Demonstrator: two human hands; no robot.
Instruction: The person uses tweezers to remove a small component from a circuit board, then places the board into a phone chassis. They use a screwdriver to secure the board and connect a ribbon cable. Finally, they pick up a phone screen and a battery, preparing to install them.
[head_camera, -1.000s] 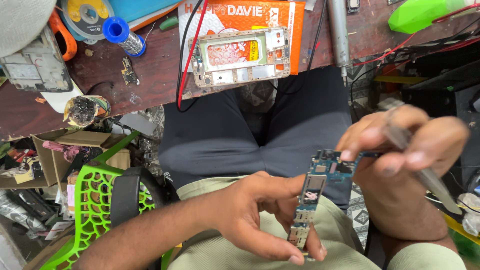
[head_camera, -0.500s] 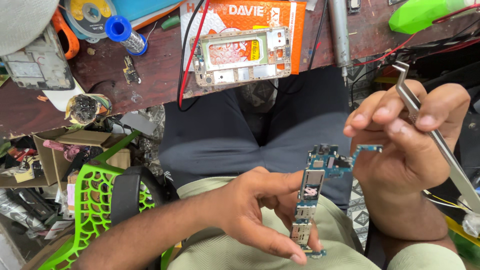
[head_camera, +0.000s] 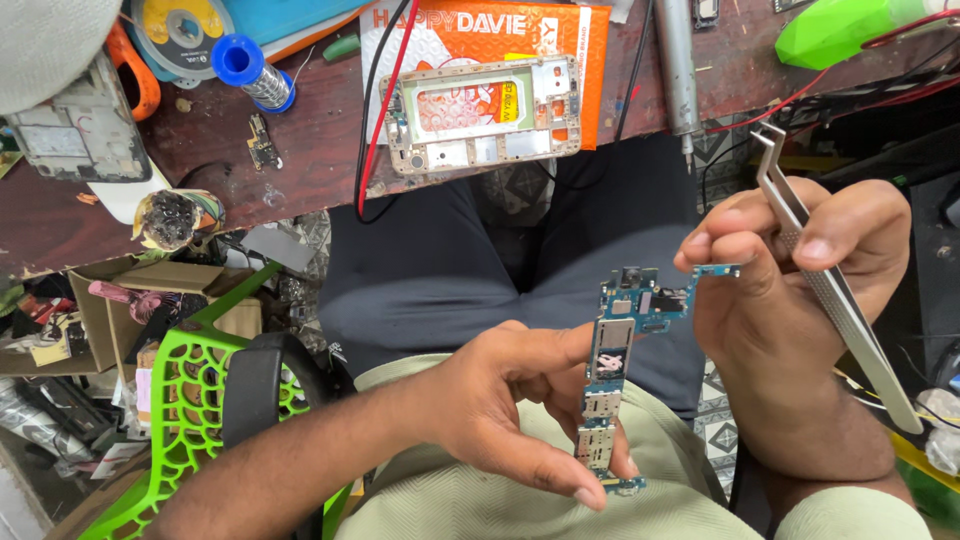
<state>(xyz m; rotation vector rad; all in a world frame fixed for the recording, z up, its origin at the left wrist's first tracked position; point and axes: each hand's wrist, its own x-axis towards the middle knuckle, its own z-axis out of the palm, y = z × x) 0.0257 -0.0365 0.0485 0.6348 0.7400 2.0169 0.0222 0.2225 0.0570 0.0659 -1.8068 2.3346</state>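
A narrow blue phone circuit board (head_camera: 612, 372) stands upright over my lap. My left hand (head_camera: 520, 400) grips its lower half between thumb and fingers. My right hand (head_camera: 800, 300) pinches the board's top right corner with thumb and forefinger. The same hand also holds metal tweezers (head_camera: 835, 290), whose tips point up toward the desk edge. On the wooden desk (head_camera: 310, 150) above lies a phone frame (head_camera: 480, 115) on an orange packet (head_camera: 560, 50).
On the desk are a blue solder spool (head_camera: 250, 72), a small loose board (head_camera: 263, 142), another phone part (head_camera: 70, 135) at the left, red and black wires (head_camera: 375, 100) and a metal tool (head_camera: 677, 70). A green plastic chair (head_camera: 190, 400) and cluttered boxes (head_camera: 100, 300) stand at lower left.
My right hand has risen and turned, bringing the tweezers more upright with the tips higher. Its fingers now pinch the board's top corner. The left hand keeps its grip.
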